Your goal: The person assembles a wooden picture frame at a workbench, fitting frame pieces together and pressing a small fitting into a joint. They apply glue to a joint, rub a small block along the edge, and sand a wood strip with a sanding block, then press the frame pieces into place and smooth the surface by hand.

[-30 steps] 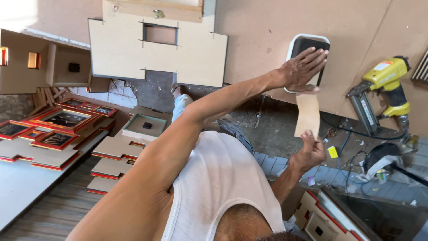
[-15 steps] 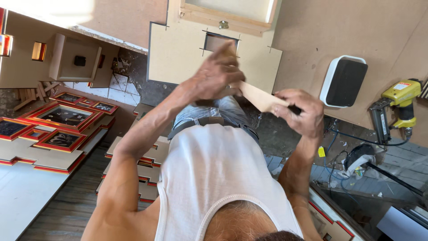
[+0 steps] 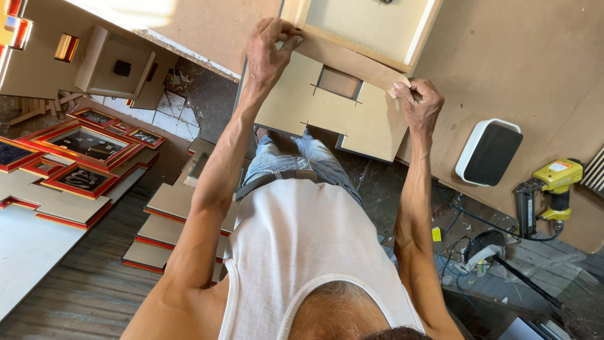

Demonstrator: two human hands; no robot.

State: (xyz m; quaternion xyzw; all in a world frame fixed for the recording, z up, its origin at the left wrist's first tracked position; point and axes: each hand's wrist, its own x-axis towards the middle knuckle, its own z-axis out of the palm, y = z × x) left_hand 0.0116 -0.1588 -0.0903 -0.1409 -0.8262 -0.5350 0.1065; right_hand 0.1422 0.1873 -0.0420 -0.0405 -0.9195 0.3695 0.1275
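Note:
Both my hands hold a thin brown fibreboard strip (image 3: 352,58) by its ends. My left hand (image 3: 267,47) pinches the strip's left end. At the strip's right end, my right hand (image 3: 420,104) grips it. The strip lies slanted across a cross-shaped fibreboard panel (image 3: 296,107) with a small rectangular window (image 3: 338,82), just below a shallow box frame (image 3: 371,28) with pale edges. All of this rests on a large brown workbench board (image 3: 516,69).
A white-rimmed black pad (image 3: 489,153) and a yellow nail gun (image 3: 546,189) lie on the bench at right. Red-framed panels (image 3: 82,148) and stacked boards (image 3: 163,220) cover the left. Cables and clutter (image 3: 484,252) lie on the floor by my right leg.
My left hand left the black pad, came to the strip, and both hands carried it up to the cross-shaped panel beneath the box frame. The view has shifted closer to the bench.

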